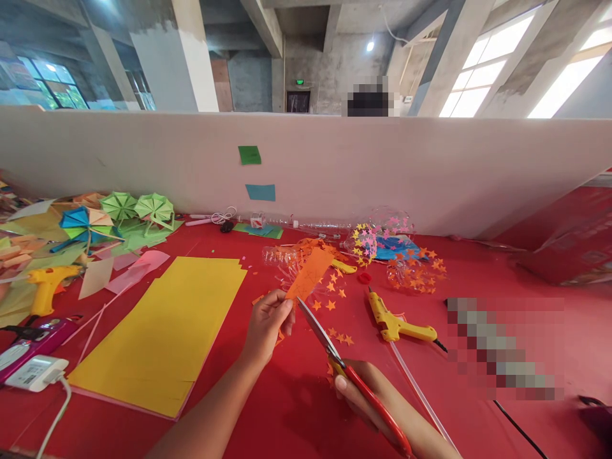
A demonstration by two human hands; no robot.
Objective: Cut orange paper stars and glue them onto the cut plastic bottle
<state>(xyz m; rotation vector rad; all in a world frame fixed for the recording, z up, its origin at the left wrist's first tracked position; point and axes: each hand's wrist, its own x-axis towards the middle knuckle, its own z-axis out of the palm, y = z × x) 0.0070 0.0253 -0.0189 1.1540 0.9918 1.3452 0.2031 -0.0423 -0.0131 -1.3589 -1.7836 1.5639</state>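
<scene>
My left hand [268,325] pinches the lower end of an orange paper strip [312,270], which has faint star outlines drawn on it. In my right hand [358,392] is a pair of scissors [329,347] with red handles, its blade tips close to the strip's lower edge. The blades look nearly together; whether paper lies between them I cannot tell. Just beyond and below the strip, small orange paper stars [331,305] are scattered on the red table [296,408]. Behind the strip, clear plastic pieces [282,255] are partly hidden.
Yellow paper sheets [167,331] lie at left, beside a purple power strip [41,344] and a yellow glue gun [50,287]. Another yellow glue gun [396,322] rests at right. Star-covered plastic pieces [415,271] stand farther back. A white partition [315,159] borders the table.
</scene>
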